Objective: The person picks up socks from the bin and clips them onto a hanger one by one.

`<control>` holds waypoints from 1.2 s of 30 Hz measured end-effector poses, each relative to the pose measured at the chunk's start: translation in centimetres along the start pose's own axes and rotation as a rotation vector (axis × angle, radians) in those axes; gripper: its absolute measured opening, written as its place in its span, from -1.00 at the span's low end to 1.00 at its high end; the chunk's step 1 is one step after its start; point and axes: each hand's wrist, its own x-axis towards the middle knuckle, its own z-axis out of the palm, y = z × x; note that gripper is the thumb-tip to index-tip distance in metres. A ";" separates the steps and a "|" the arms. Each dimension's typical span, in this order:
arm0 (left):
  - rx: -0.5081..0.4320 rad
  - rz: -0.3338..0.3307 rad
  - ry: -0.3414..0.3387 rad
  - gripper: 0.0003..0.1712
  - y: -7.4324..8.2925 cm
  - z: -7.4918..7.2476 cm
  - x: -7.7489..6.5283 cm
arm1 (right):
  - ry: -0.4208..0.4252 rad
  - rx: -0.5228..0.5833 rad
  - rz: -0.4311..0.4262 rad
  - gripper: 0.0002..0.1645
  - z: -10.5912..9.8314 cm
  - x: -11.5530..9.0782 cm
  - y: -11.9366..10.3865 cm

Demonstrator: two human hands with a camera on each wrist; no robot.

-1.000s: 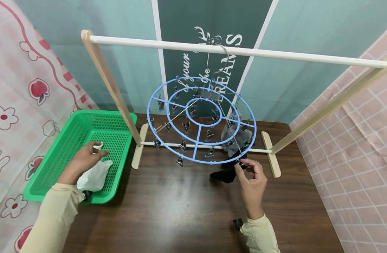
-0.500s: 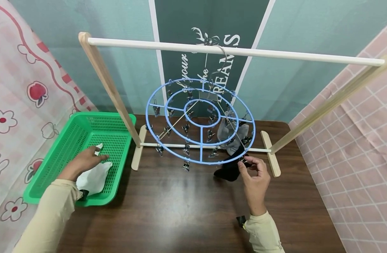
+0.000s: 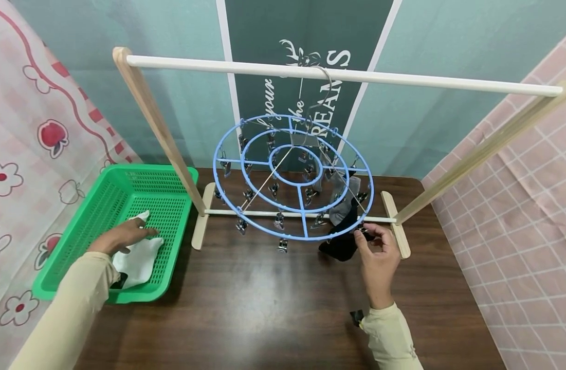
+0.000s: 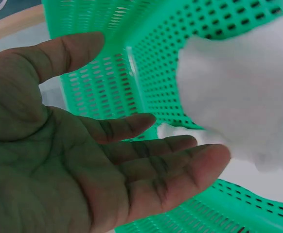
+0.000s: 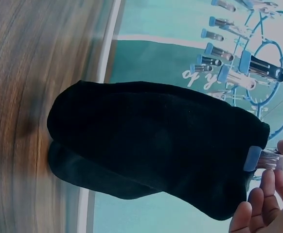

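Note:
My right hand (image 3: 380, 259) is at the front right rim of a round blue clip hanger (image 3: 306, 238), thumb and finger pinching a metal clip (image 5: 274, 161) with a blue tip. That clip bites the cuff of a black sock (image 5: 156, 141); a second black sock shape (image 5: 102, 174) shows behind it in the right wrist view. Over in the green basket (image 3: 47, 275), my left hand (image 3: 121, 237) hovers with loosely extended fingers and an empty palm. White socks (image 3: 141, 262) lie beneath and beside it, partly covered by the hand.
The hanger hooks onto the white bar (image 3: 195, 63) of a wooden rack (image 3: 158, 118). Grey socks (image 3: 343, 203) hang at its right rear, and several bare clips (image 3: 283, 245) dangle around its rings. The rack stands on a brown wooden table (image 3: 255, 308), with curtains on three sides.
The hanger has turned a little, its right front rim swinging right and back along with my right hand and the black sock. My left hand has dipped slightly lower in the basket.

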 end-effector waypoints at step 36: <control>0.096 0.050 -0.023 -0.64 -0.1 1.7 0.5 | 0.038 0.017 0.087 -0.68 -0.4 1.5 1.5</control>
